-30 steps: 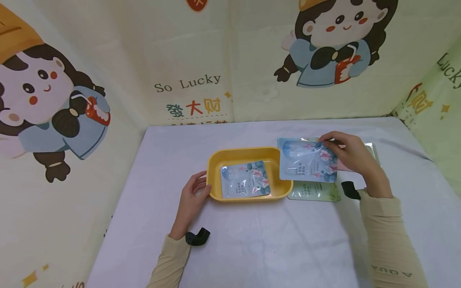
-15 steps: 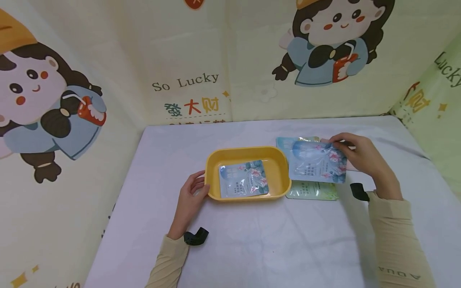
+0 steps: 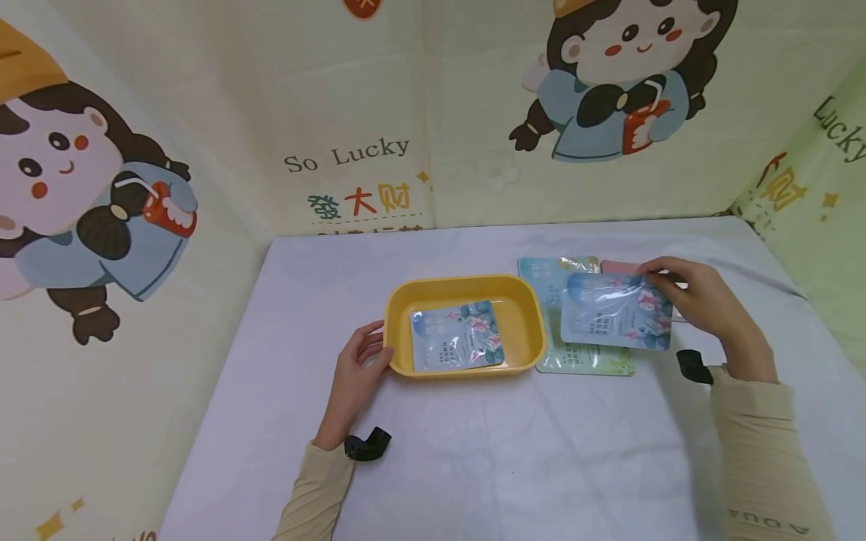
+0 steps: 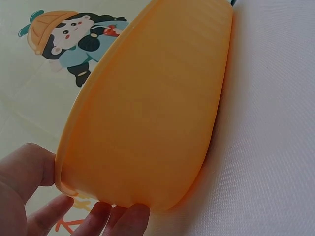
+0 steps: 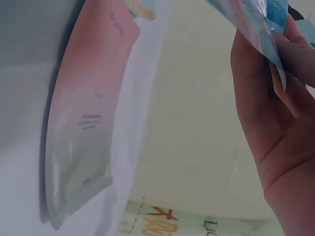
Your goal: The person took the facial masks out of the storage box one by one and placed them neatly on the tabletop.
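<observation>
In the head view my left hand [image 3: 358,376] holds the left end of a yellow plastic tray [image 3: 395,300]. The left wrist view has its thumb at the rim and bent fingertips against the tray's outer wall [image 4: 142,108]. Inside the tray lies a blue floral sheet mask packet [image 3: 456,336]. My right hand [image 3: 710,297] pinches a matching blue sheet mask packet [image 3: 612,312] by its upper right corner, raised over other packets. Below it are a light-blue packet [image 3: 541,274], a green packet [image 3: 588,361] and a pink packet [image 5: 93,113], each partly covered in the head view.
A white cloth [image 3: 460,451] covers the table, with a crease at the far right. Cream printed curtains [image 3: 473,180] hang behind it and at both sides. The packets lie close against the tray's right end.
My right hand has moved right and slightly nearer with the blue packet, leaving more of the light-blue and green packets in sight. The left hand and tray stay in place.
</observation>
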Available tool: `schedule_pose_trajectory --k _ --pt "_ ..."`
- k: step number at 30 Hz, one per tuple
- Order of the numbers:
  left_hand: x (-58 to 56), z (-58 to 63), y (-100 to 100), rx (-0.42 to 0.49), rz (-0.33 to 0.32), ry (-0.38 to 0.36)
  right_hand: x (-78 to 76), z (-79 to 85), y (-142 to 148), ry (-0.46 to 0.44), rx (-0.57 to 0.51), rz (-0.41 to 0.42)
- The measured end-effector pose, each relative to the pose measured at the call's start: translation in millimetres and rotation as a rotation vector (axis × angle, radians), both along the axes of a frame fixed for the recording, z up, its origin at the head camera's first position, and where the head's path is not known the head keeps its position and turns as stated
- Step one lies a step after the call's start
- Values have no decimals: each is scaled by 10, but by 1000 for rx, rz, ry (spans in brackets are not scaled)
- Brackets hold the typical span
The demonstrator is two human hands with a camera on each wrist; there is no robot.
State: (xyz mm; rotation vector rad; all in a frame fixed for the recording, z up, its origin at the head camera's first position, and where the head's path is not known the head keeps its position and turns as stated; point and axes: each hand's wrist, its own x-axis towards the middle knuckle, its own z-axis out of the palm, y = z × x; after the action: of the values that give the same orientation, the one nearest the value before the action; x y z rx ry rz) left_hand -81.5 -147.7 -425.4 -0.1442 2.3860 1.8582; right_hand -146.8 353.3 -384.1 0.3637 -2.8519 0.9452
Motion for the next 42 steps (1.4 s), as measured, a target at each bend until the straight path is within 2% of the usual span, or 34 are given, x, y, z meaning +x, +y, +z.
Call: schedule_pose_trajectory --k 6,8,14,21,29,42 --pt "-62 -252 -71 24 12 31 13 -35 122 -28 9 6" --pt "-70 -275 -80 24 11 42 21 -36 151 -57 13 2" --pt "-81 -279 -96 40 7 40 29 -62 249 -71 31 6" --pt "-70 -264 -82 14 5 35 52 -110 371 -55 50 8" --pt "-62 -267 -92 22 11 36 36 -248 492 -94 32 2" --pt "-57 -272 -94 27 9 33 68 -410 720 -126 118 2"
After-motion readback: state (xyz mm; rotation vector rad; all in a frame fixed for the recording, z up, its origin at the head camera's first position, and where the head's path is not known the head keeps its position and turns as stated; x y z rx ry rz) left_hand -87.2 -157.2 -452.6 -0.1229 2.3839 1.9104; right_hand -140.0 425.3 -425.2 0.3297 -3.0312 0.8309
